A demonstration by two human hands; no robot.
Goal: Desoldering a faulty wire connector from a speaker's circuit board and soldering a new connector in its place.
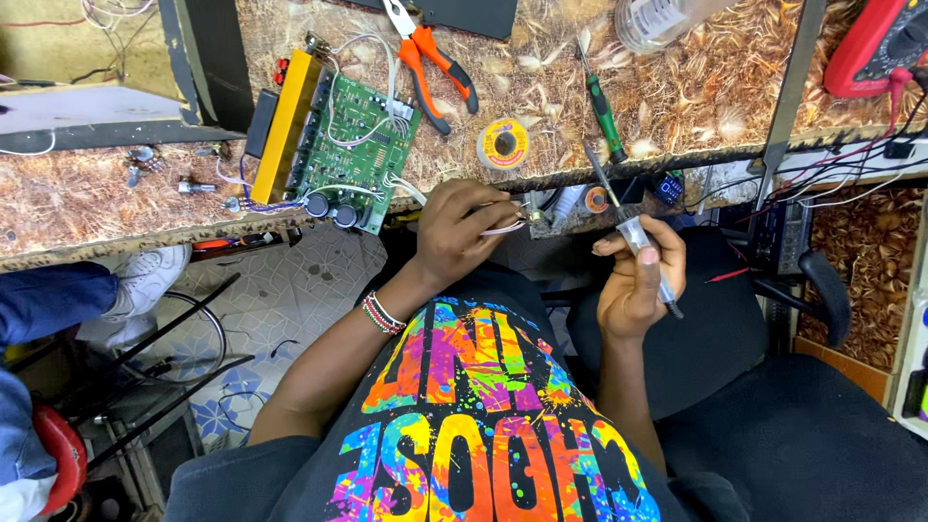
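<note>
Holding a slim soldering iron with a clear handle (640,244) in my right hand (636,285), fist closed around it, tip pointing up toward the desk (87,198) edge. My left hand (459,230) pinches thin white wires (503,228) running from the green circuit board (353,145). A solder spool (503,144) sits just above.
</note>
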